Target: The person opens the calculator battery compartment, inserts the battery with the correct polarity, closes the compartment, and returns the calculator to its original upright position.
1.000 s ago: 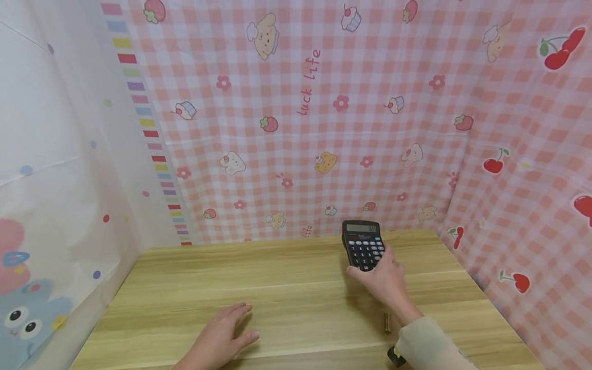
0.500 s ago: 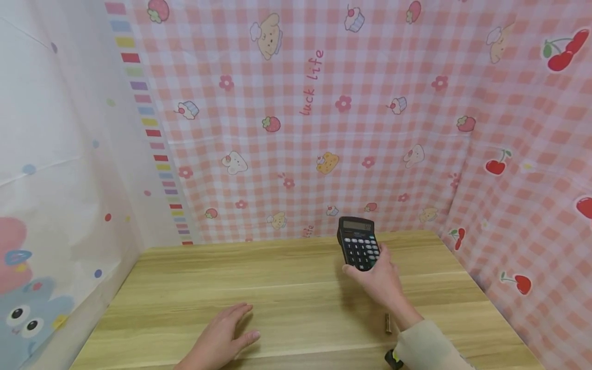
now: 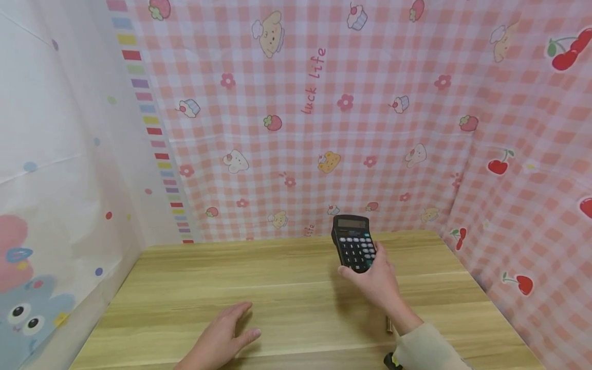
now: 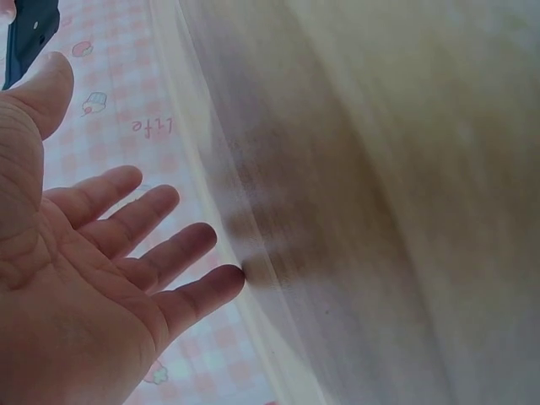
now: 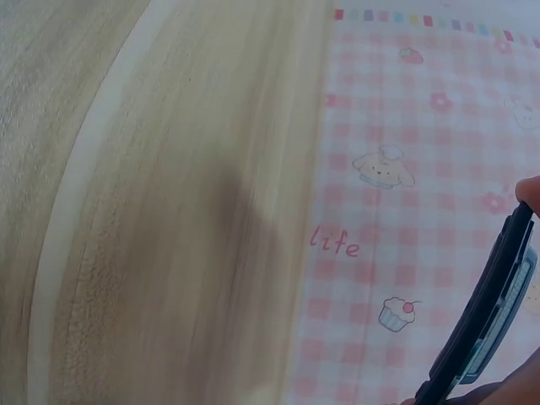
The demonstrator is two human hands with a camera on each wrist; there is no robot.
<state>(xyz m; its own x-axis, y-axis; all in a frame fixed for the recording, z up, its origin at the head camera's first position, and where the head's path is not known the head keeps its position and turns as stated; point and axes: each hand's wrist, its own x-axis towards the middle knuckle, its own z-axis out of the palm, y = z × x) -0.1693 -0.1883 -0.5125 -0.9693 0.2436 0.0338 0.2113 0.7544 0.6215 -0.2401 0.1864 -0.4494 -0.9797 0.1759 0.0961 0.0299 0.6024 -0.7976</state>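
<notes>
A black calculator (image 3: 355, 244) with a grey display and rows of keys is held by its lower end in my right hand (image 3: 375, 277). The thumb lies along its near left corner and the fingers go round its right side. It is tilted with its keys facing me, raised over the table, and its shadow falls below. The right wrist view catches the calculator (image 5: 485, 308) edge-on. My left hand (image 3: 221, 334) hovers low over the front of the table with fingers spread and nothing in them; its palm shows in the left wrist view.
On the wooden table (image 3: 185, 277), a small brass-coloured cylinder (image 3: 389, 324) lies beside the right forearm. A black and yellow-green object (image 3: 392, 361) sits at the near edge, partly behind the sleeve. A pink checked cloth (image 3: 296, 169) hangs behind and to the right.
My right hand has carried the calculator slightly left and a little upward. The sleeve now covers part of the brass-coloured cylinder's surroundings differently. My left hand has stayed put.
</notes>
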